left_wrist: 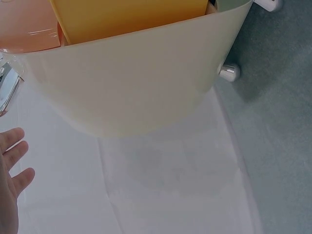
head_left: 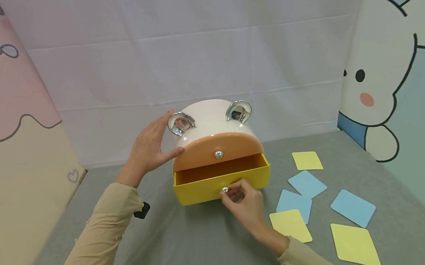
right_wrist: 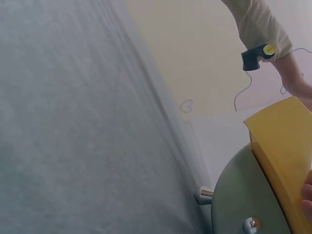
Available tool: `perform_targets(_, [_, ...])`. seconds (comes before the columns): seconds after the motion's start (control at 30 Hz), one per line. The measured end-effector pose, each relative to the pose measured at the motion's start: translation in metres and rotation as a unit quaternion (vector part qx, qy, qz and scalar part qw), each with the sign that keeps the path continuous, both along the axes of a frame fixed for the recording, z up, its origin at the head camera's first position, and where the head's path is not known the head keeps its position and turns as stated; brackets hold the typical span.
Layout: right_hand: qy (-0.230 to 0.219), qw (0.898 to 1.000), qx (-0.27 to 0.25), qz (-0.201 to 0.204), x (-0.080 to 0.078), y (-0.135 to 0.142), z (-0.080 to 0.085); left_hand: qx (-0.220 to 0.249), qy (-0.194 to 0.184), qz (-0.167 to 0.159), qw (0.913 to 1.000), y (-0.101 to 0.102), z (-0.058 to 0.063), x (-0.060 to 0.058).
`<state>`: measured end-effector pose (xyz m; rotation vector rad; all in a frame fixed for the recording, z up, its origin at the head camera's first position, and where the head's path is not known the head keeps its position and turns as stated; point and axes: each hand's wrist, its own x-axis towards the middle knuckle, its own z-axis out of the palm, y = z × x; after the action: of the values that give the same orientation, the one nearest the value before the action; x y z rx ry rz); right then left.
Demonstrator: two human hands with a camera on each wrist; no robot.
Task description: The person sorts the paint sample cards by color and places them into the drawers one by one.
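A small white cabinet (head_left: 207, 115) shaped like an animal's head stands on the grey surface, with two silver ring-like pieces on top. Its orange upper drawer (head_left: 195, 153) is closed, while the yellow lower drawer (head_left: 199, 192) stands pulled out. My right hand (head_left: 248, 204) pinches the yellow drawer's round silver knob (head_left: 224, 190) between thumb and fingers. At the cabinet's left side is my left hand (head_left: 147, 149), fingers extended by the left silver ring (head_left: 181, 123) and thumb at the orange drawer's edge. The left wrist view shows those fingers (left_wrist: 15, 155) spread beside the white shell.
To the right lie several loose cards, such as a yellow card (head_left: 355, 245) and a blue card (head_left: 353, 208); some overlap. A white cloth (head_left: 196, 56) hangs behind the cabinet. Cartoon-printed panels (head_left: 421, 119) flank both sides. Silver feet (left_wrist: 229, 72) support the cabinet.
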<state>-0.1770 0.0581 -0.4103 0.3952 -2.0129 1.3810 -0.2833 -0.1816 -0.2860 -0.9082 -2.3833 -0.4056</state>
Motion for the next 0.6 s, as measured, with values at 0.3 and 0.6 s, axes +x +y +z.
perform_targets(0.3, [-0.01, 1.0, -0.002, 0.012, 0.025, 0.005, 0.007, 0.0, 0.0, -0.005, 1.0, 0.001, 0.001, 0.0])
perform_targets(0.6, [-0.072, 0.997, -0.017, 0.023, 0.047, 0.006, 0.009, 0.004, 0.006, -0.008, 0.9999, 0.0, 0.0, 0.0])
